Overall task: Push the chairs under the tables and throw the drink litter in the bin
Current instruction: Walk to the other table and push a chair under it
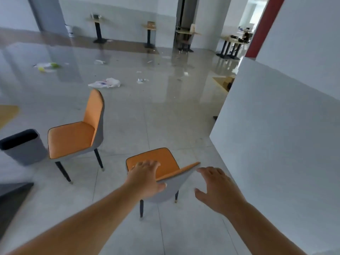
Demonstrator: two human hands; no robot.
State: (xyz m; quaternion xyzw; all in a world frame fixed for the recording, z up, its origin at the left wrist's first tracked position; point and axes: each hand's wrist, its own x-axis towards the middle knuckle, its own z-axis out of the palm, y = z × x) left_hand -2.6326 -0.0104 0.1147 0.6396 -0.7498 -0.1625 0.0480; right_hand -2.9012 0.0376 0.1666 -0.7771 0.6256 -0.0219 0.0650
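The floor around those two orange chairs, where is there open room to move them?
Bare tiles lie between the near chair, under the left hand, and the white wall, and ahead up to the plastic bag. It is crowded on the left, where the other chair stands right beside the grey bin.

Two orange-and-grey chairs stand on the tiles: the near chair (161, 162), the far chair (77, 133) beside a grey bin (24, 150); litter (106, 83) lies beyond.

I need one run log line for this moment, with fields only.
step: push chair | left hand: grip on near chair backrest | right hand: open, beside backrest | bin: left of far chair
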